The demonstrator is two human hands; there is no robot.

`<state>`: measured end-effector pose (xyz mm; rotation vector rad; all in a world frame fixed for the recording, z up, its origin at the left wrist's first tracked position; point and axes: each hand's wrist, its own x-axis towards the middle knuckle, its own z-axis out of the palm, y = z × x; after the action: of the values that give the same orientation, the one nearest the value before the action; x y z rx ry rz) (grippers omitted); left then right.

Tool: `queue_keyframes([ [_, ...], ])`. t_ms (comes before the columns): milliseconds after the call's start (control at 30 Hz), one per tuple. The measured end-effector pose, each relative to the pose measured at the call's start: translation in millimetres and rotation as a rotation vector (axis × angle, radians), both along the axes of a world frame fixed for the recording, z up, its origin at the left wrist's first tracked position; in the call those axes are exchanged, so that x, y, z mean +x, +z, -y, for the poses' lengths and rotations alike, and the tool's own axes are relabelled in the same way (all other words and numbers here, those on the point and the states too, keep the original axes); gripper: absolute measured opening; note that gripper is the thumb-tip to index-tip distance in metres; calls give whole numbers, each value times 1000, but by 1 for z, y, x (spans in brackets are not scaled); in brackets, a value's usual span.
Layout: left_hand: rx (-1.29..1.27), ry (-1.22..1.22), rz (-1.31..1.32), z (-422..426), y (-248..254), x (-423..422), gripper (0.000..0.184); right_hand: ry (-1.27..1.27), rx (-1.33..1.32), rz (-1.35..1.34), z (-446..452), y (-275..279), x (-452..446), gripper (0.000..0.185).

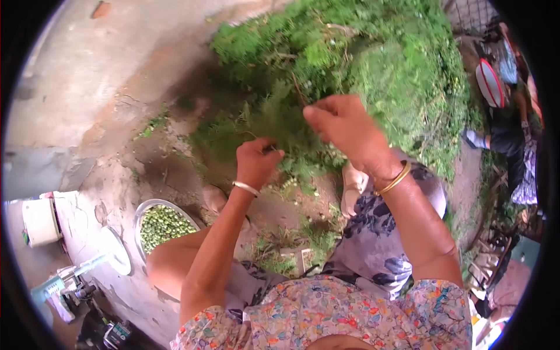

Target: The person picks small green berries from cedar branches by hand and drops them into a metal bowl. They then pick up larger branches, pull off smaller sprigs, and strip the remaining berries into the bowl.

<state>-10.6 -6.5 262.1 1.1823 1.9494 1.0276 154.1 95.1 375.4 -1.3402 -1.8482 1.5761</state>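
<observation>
My left hand (258, 161) is closed, thumb against the fingers. A thin stem rises from it toward a blurred, feathery green sprig (262, 116). Up and to the right, my right hand (344, 125) pinches the end of a thin brown stem (298, 87), which runs up toward the foliage. Beyond both hands spreads a large heap of leafy green branches (402, 76). Beside my left knee stands a metal bowl (137, 224) filled with small green fruits or pods (166, 227).
Loose green sprigs (274, 251) litter the ground between my feet. At the left stand a pedestal fan (114, 251) and a whitish box (41, 221). Another person (510, 128) is at the right edge, beside a white, red-rimmed round object (489, 83).
</observation>
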Motion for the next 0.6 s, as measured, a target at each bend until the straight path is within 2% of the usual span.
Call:
queue_keyframes([
  [33,86,-72,-98,2,24,1,21,35,4,102,0,3,-4,31],
  [67,118,-60,-120,5,45,0,21,45,39,82,1,11,-8,31],
  [133,240,-317,-503,16,77,2,19,61,-79,-22,9,24,-14,35],
  [167,265,-307,-524,20,86,5,19,47,44,-203,12,10,-23,40],
  [200,341,-365,-543,24,93,10,18,55,70,-215,10,4,-22,40],
  [267,432,-423,-567,33,96,17,17,36,-473,-277,10,14,-26,42],
  [300,425,-472,-554,37,94,21,21,27,-588,-400,6,2,-30,41],
  [333,415,-520,-538,39,93,23,24,30,-573,-398,7,7,-31,41],
  [400,450,-547,-578,40,92,31,24,31,-718,-626,13,21,-31,41],
  [433,468,-578,-615,39,92,35,24,-11,-615,-524,16,26,-30,41],
  [467,468,-577,-612,38,83,37,24,-12,-616,-521,15,25,-29,41],
  [533,453,-748,-502,30,72,34,28,33,-660,-466,8,20,-27,40],
  [567,307,-799,-648,34,82,33,29,84,-579,-472,7,24,-24,41],
  [600,310,-799,-651,34,84,32,29,85,-575,-474,8,24,-24,41],
])
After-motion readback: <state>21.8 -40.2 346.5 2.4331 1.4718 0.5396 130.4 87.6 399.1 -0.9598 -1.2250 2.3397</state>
